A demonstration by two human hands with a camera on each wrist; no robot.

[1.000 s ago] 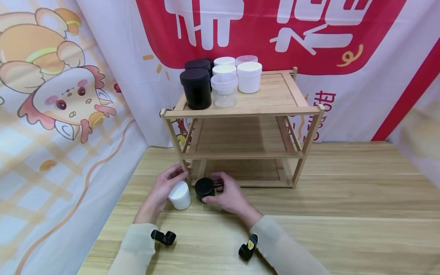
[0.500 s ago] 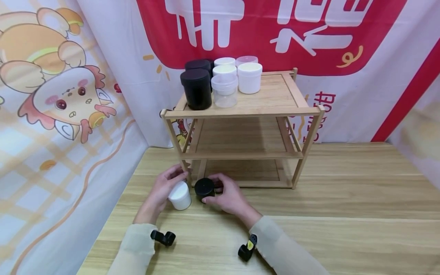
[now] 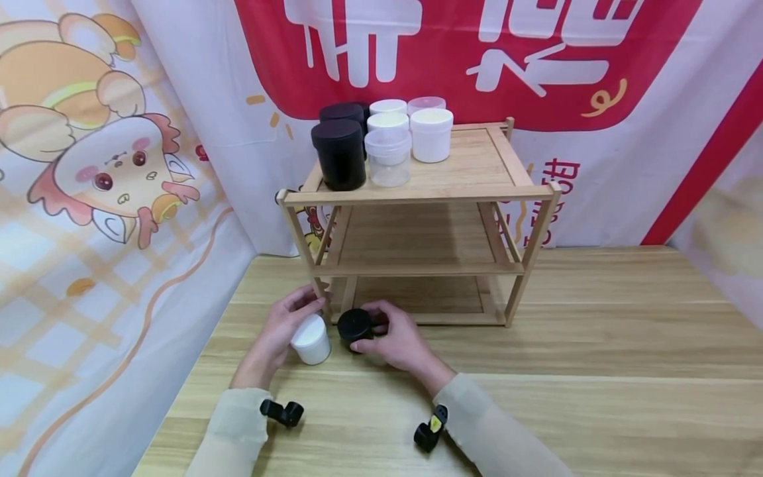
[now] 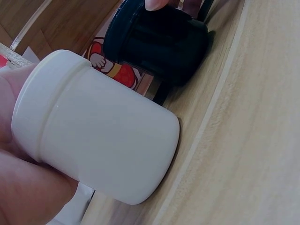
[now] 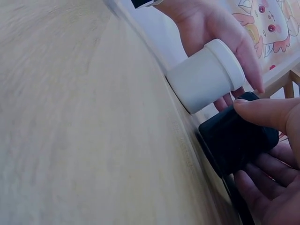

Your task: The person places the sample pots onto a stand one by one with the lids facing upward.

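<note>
A white lidded jar (image 3: 311, 341) stands upright on the wooden table by the rack's front left leg. My left hand (image 3: 285, 328) grips it from the left and behind, with the thumb along its lid; several of its fingers are hidden behind the jar. Just to the right, a small black lidded jar (image 3: 356, 326) also stands on the table. My right hand (image 3: 396, 338) holds that one between thumb and fingers from the right. A narrow gap separates the two jars. Seen from the left wrist, the white jar (image 4: 108, 131) hides part of the left hand.
Behind the hands stands a three-tier wooden rack (image 3: 417, 193). Its top shelf bears black jars (image 3: 341, 159), white jars (image 3: 432, 136) and a clear jar (image 3: 389, 162), grouped at the left. Printed cloth (image 3: 197, 132) hangs at the left and back. Table (image 3: 626, 344) extends to the right.
</note>
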